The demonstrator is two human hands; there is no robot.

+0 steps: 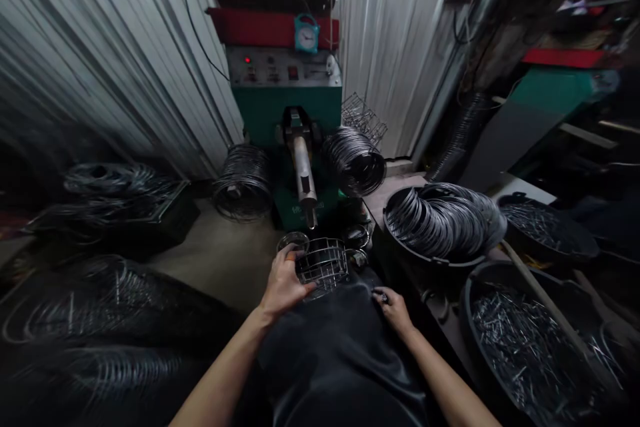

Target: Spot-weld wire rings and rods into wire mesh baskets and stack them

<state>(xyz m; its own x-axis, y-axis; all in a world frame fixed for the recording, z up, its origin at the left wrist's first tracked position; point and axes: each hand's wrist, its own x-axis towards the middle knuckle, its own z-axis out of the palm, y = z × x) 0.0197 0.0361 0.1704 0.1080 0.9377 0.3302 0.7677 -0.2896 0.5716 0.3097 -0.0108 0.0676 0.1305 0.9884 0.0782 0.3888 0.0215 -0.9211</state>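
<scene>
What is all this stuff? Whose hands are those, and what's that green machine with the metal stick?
The camera sits on a person's head, looking down, so those are their own hands. The left hand rests on a small wire basket on their dark lap. The right hand pinches something tiny; I can't tell what. Ahead stands the green machine with a metal arm pointing toward them and a small clock on top. On the right, a black tub holds wire rings.

green machine point(287, 113): pale marking on its lower front showing, too blurred to be reading | small clock point(307, 34): dial numerals showing, too small to be making out | grey control panel point(283, 67): button labels appearing, nothing reading clearly
</scene>
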